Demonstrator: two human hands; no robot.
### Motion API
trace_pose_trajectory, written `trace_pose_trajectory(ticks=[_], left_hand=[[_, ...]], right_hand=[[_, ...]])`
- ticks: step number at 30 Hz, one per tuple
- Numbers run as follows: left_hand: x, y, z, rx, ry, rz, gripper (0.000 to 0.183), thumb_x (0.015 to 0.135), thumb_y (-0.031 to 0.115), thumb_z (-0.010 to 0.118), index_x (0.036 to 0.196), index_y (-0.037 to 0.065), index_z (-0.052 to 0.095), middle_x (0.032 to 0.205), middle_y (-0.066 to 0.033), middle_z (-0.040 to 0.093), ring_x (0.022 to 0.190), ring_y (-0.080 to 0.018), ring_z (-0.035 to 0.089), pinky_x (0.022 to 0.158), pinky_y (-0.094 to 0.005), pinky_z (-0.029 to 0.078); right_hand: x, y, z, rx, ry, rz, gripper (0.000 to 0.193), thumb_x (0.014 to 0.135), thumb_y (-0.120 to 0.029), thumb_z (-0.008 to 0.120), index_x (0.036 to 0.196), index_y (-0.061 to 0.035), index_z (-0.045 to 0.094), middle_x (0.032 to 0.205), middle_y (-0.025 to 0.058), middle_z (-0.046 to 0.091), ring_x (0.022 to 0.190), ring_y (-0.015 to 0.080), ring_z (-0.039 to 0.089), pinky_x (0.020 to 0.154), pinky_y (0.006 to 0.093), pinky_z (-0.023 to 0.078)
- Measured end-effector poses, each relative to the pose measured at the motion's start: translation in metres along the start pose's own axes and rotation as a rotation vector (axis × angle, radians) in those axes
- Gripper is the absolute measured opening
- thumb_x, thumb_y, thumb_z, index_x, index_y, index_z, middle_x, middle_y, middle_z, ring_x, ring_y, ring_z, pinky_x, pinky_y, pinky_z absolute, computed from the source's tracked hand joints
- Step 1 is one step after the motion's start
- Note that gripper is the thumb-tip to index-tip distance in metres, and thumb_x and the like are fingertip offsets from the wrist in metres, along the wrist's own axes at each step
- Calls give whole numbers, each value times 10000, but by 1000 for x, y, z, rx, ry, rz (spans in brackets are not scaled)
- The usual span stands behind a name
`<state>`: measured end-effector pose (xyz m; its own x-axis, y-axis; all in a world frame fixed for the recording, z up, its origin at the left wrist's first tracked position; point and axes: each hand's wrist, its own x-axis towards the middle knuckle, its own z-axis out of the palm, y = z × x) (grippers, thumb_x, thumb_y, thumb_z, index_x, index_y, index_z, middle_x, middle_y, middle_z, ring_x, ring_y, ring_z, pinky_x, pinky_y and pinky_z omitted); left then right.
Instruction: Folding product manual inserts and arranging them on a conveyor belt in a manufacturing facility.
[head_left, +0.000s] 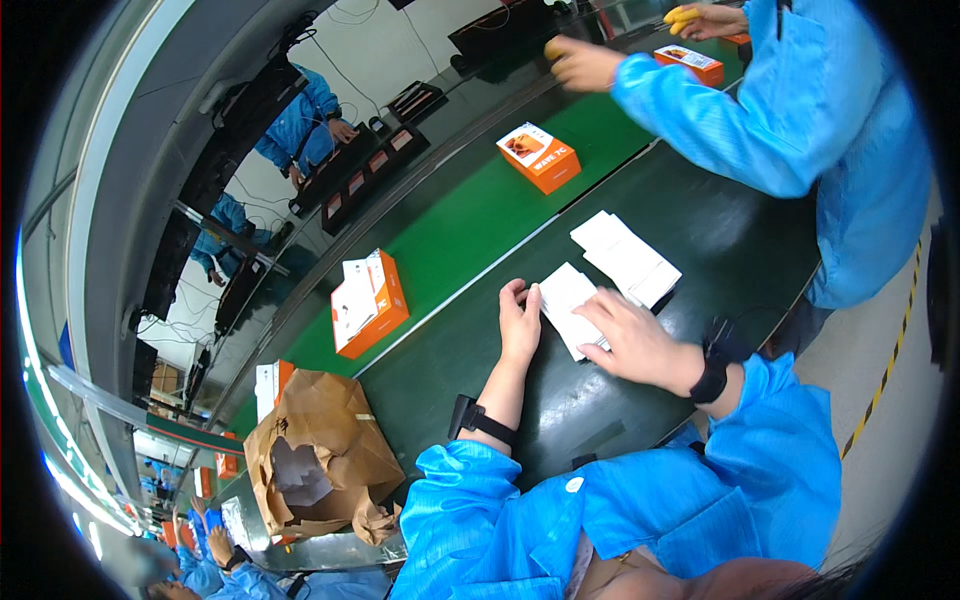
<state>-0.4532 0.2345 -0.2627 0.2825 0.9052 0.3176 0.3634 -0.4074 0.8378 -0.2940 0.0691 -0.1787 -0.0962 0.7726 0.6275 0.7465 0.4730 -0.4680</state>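
Near white stack sits mid-frame on the dark surface; far stack just beside it, up and right. Your left hand is by the near stack's left edge, fingers apart, loosely curled. Your right hand lies over the top, blurred; can't tell if that grip clamps. Probably best: left steady as a stop, right pressing lightly, edges flush.

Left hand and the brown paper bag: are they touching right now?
Apart. The head view shows bare dark green tabletop between the left hand and the brown paper bag.
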Motion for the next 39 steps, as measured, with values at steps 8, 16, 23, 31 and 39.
trace_pose_trajectory(ticks=[8,16,23,31,39], left_hand=[[12,16,-72,189,208,50,471,832,214,596,1172,-48,403,1135,-186,479,1044,-260,505,889,-340,405],[87,-19,-200,961,672,-68,746,727,335,681,1270,-21,314,1253,-222,394,1170,-362,379,983,-417,322],[114,-28,-211,926,480,-432,707,689,300,708,1253,17,388,1129,-195,544,1081,-340,497,913,-425,382],[76,-2,-210,842,545,-85,403,685,159,588,1078,78,565,866,-162,640,839,-300,613,852,-387,409],[-113,66,-85,1023,-127,150,276,650,101,555,915,74,629,772,-129,615,786,-283,585,940,-656,193]], right_hand=[[125,66,29,-344,-793,-95,1097,527,-601,718,1333,3,284,1334,180,367,1256,293,336,1060,509,140],[132,86,47,-424,-1038,-108,881,481,-604,738,1104,-15,531,1007,158,610,1005,309,562,1029,539,174],[122,89,36,-430,-763,-416,727,503,-594,720,969,-50,592,905,67,582,944,245,566,996,512,255],[131,61,11,-143,-705,-78,393,612,-328,742,839,-46,589,794,139,633,812,310,604,713,377,465],[67,-6,-7,1042,-114,352,185,781,-123,660,882,-30,536,782,39,609,730,65,561,639,225,463]])
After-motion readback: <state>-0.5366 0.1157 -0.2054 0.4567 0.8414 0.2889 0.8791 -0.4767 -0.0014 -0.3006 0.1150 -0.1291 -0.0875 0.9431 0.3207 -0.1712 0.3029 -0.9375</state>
